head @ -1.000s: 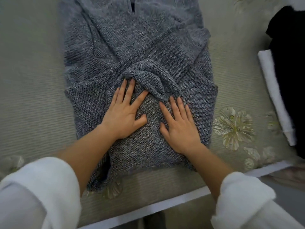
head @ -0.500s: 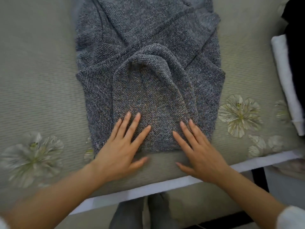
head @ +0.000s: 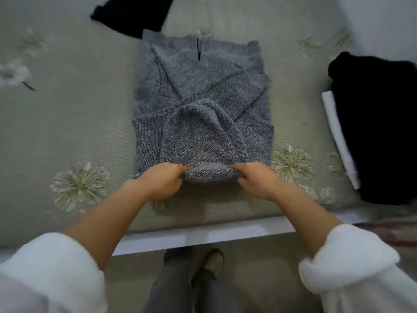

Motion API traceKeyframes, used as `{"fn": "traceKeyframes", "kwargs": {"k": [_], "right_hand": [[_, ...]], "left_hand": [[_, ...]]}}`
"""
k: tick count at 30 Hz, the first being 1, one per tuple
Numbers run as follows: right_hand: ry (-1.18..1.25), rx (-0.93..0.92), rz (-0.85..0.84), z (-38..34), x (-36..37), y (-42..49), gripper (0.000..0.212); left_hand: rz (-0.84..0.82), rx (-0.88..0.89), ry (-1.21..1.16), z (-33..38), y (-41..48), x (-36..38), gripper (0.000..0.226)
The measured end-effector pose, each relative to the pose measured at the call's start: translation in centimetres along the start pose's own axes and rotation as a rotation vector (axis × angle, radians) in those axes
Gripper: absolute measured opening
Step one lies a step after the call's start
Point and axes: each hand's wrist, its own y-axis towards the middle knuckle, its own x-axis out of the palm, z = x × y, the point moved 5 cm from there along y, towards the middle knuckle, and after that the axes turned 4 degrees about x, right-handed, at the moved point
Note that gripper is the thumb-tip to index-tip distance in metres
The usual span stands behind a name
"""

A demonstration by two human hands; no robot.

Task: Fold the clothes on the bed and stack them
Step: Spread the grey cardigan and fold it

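Both the left hand [head: 161, 180] and right hand [head: 255, 179] are gripping the grey sweater's [head: 203, 114] near hem, fingers [head: 178, 169] curled tightly around it.

One view, head-worn, wide-angle. It is sitting over the near edge of the bed [head: 74, 114], facing forward and steeply down. The bed is filling the upper two thirds, and the grey sweater [head: 203, 123] is lying near centre, close, within arm's reach. White sleeves [head: 52, 267] are filling both bottom corners. The person's legs [head: 180, 290] are showing at bottom centre. Outer edges are blurring.
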Motion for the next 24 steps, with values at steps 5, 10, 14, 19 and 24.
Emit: {"fn": "traceKeyframes", "kwargs": {"k": [5, 10, 14, 19, 24], "right_hand": [[0.101, 0.001, -0.271, 0.2, -0.6, -7.0, 0.034], [0.189, 0.034, -0.64, 0.5, 1.8, -12.4, 0.028], [0.219, 0.059, -0.77, 0.7, 0.3, -13.0, 0.012], [0.29, 0.062, -0.542, 1.1, -4.8, -8.4, 0.029], [0.28, 0.065, -0.352, 1.4, -10.3, -1.4, 0.015]], "left_hand": [[-0.174, -0.001, -0.16, 4.7, -6.3, 0.1, 0.017], [-0.533, -0.02, -0.228, 8.5, -11.3, 2.5, 0.01], [-0.698, -0.023, -0.367, 9.1, -12.8, 1.5, 0.011], [-0.455, 0.01, -0.411, 4.8, -9.7, -3.7, 0.006], [-0.205, 0.015, -0.312, -1.3, -3.0, -10.3, 0.014]]}}
